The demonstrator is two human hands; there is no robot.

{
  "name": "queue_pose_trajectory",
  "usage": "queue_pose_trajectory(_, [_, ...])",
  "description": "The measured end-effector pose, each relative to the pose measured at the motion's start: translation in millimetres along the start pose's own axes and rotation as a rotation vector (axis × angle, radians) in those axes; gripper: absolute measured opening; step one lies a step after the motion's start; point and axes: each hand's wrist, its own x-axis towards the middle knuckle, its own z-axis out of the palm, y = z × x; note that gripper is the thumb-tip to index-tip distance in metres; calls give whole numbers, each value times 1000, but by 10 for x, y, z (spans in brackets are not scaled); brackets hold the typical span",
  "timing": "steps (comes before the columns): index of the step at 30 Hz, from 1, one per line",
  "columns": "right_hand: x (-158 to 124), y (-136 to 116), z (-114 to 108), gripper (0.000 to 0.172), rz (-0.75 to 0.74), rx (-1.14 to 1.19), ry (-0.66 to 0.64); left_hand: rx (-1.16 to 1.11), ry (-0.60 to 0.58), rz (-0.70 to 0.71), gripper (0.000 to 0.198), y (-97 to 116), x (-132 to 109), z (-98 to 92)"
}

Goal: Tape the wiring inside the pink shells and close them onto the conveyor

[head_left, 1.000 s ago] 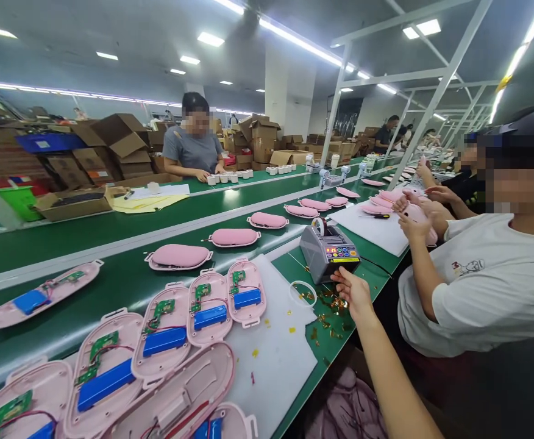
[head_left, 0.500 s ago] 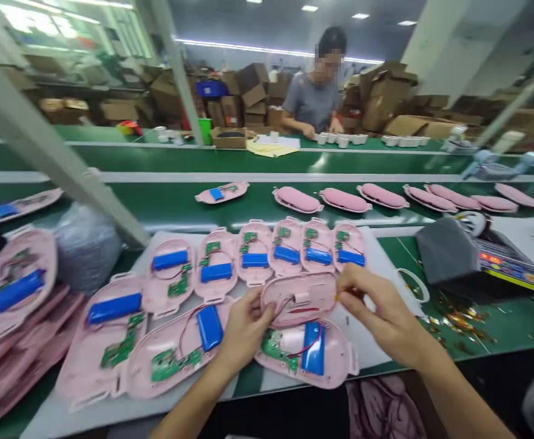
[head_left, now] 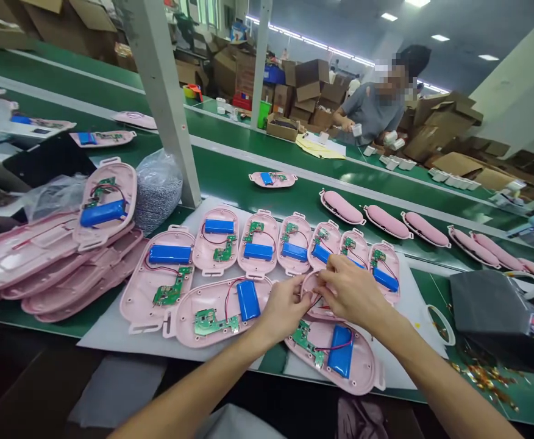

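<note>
My left hand (head_left: pixel 285 310) is closed on the left end of a small pink shell (head_left: pixel 324 310), thumb on its rim. Bent over the same shell, my right hand (head_left: pixel 347 286) has its fingers pinched near thin wires inside; what they grip is too small to make out. Just below the hands lies a pink shell (head_left: pixel 365 366) with a blue battery (head_left: pixel 341 352) and a green circuit board (head_left: pixel 307 342). Another open shell (head_left: pixel 185 326) rests left of my left hand. Several similar shells with batteries and boards stand in a row behind the hands.
Stacked pink shells (head_left: pixel 66 274) and a bubble-wrap bag (head_left: pixel 158 195) are at the left, beside a metal post (head_left: pixel 161 91). A grey device (head_left: pixel 491 317) with a red display stands right, near amber scraps (head_left: pixel 491 381). Closed pink cases line the green bench behind. A person (head_left: pixel 372 107) handles white parts.
The view has turned left and tilted. My right hand has moved from the shell's right end to over its left part, close to my left hand. The person opposite has lifted white parts.
</note>
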Motion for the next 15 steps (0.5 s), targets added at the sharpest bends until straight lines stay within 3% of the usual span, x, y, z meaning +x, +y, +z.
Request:
queue_pose_trajectory(2, [-4, 65, -5, 21, 192, 79, 70, -7, 10, -9, 25, 3, -8, -5])
queue_pose_trajectory(4, [-25, 142, -3, 26, 320, 253, 38, 14, 18, -1, 25, 33, -26, 3])
queue_pose_trajectory(7, [-132, 181, -3, 18, 322, 466, -5, 201, 17, 73, 24, 128, -81, 19])
queue_pose_trajectory(9, [-304, 110, 9, 15, 255, 453, 112, 320, -28, 118, 24, 206, -138, -7])
queue_pose_trajectory(12, [-703, -162, 144, 9, 69, 288, 351, 466, -274, 220, 30, 354, -213, -164])
queue_pose_trajectory(15, [-1051, -544, 414, 18, 5, 115, 509, 756, -673, 297, 57, 581, -173, -358])
